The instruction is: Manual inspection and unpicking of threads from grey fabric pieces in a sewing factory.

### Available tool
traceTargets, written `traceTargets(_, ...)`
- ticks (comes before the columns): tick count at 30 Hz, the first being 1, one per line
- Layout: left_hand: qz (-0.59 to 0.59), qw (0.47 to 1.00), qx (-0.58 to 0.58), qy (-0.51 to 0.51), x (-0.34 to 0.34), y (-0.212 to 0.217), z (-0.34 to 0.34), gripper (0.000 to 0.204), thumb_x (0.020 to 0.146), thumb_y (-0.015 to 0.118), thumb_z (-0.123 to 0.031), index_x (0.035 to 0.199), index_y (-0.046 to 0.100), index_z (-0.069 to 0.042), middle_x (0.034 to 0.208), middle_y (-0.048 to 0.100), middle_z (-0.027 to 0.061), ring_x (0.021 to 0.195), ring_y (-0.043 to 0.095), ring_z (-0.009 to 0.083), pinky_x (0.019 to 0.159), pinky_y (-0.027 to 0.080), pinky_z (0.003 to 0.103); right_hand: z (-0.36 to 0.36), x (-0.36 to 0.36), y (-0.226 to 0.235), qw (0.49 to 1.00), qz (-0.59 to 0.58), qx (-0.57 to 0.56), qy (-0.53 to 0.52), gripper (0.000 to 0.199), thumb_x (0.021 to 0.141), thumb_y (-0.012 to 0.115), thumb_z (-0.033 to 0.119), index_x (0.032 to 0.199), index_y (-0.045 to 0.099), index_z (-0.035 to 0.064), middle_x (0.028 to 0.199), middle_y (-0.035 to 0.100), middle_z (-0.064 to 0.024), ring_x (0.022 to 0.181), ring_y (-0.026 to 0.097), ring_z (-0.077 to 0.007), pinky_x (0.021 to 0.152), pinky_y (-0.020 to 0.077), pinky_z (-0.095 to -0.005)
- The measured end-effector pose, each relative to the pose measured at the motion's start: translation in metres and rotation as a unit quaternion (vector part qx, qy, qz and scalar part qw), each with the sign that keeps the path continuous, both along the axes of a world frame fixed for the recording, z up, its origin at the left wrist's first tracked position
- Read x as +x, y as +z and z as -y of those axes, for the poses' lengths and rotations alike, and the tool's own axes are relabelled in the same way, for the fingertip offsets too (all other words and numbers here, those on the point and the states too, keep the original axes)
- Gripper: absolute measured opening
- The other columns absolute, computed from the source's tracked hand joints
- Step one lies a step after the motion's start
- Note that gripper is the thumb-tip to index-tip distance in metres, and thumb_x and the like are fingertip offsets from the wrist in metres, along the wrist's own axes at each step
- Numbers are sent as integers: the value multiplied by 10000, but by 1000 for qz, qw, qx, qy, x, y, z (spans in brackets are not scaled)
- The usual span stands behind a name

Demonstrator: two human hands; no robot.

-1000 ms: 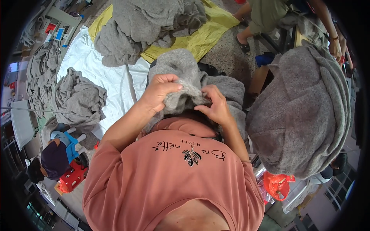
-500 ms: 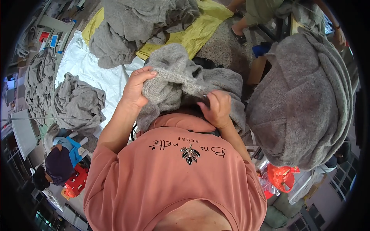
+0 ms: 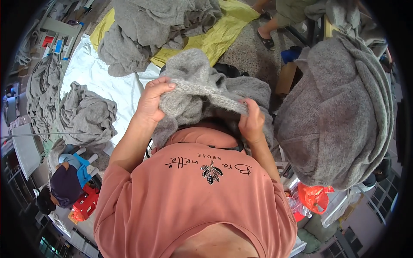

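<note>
A grey fuzzy knit garment (image 3: 189, 64) lies bunched over my lap. Its ribbed edge runs between my hands, drawn out in a nearly straight band. My left hand (image 3: 154, 96) is closed on the left end of that band, thumb on top. At the other end, my right hand (image 3: 252, 120) pinches the edge between thumb and fingers. Below the band, the rest of the knit falls in loose folds, partly hidden behind my right hand and forearm.
A tall heap of grey knits (image 3: 333, 112) stands close on my right. Ahead, another grey pile (image 3: 150, 30) rests on yellow sheeting (image 3: 236, 19). A smaller pile (image 3: 87, 112) lies on white sheeting (image 3: 124, 92) at left. A person's sandalled foot (image 3: 266, 39) shows ahead; another person (image 3: 66, 182) sits at lower left.
My right hand has moved a little right along the ribbed edge and now pinches it, stretching the band straighter. My left hand keeps its hold in nearly the same place.
</note>
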State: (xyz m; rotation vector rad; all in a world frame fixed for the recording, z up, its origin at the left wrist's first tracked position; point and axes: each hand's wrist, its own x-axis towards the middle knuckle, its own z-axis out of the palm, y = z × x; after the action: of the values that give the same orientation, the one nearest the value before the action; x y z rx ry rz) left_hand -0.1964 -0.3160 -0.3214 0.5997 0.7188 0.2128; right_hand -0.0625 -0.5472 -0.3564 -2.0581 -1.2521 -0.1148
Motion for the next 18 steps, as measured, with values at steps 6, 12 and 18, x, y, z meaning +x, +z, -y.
traceTargets(6, 18, 986, 115, -118, 20, 7, 28, 109, 700, 575, 14, 805, 600, 31, 743, 610, 45, 646, 547, 80, 607, 427, 203, -25, -12, 68, 955, -74, 91, 274, 270, 561, 517, -57, 822, 566, -7, 741, 580, -147, 586, 574, -259, 504, 469, -304)
traceTargets(12, 68, 964, 187, -175, 23, 9, 39, 71, 731, 566, -6, 778, 609, 24, 687, 576, 7, 617, 482, 33, 549, 380, 173, -51, -11, 50, 962, -57, 144, 224, 203, 574, 557, -30, 775, 544, -8, 678, 548, -99, 525, 549, -224, 442, 446, -299)
traceTargets(18, 39, 964, 185, -189, 19, 3, 38, 49, 741, 565, -15, 739, 595, 24, 607, 511, -38, 556, 411, 15, 477, 320, 178, -57, -13, 37, 970, 16, 156, 188, 183, 580, 561, -28, 760, 533, -12, 688, 551, -110, 521, 546, -218, 438, 441, -295)
